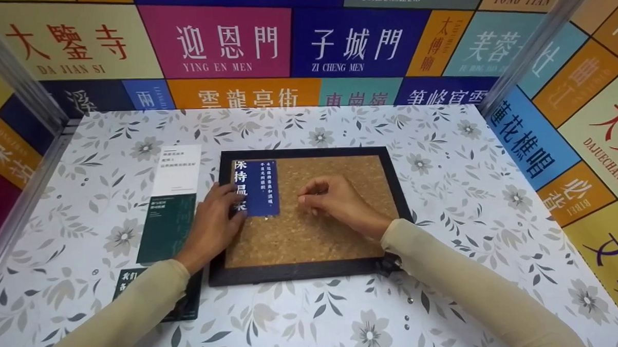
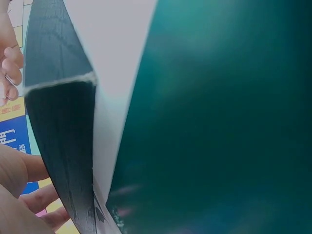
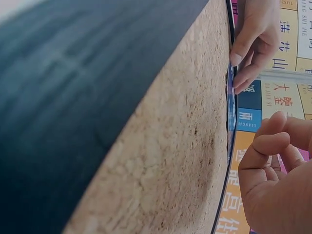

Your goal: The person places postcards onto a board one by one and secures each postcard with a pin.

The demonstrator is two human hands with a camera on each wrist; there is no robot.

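Note:
A corkboard (image 1: 311, 235) with a black frame lies on the table, a blue card (image 1: 268, 190) with white characters at its left side. My left hand (image 1: 215, 218) rests over the frame's left border, its fingertips on the card's left part and covering some of its print. A small shiny dot (image 1: 267, 217) shows at the card's lower edge. Over the cork, right of the card, is my right hand (image 1: 335, 198). Its thumb and forefinger (image 3: 265, 146) come together at the tips; I cannot tell whether they hold something tiny.
Left of the board lie a white and green card (image 1: 167, 224) and a dark card (image 1: 192, 301), partly under the left forearm. Small shiny beads or pins (image 1: 406, 321) sit near the board's lower right corner. Printed panels (image 1: 217, 43) enclose the floral-patterned table (image 1: 459, 199).

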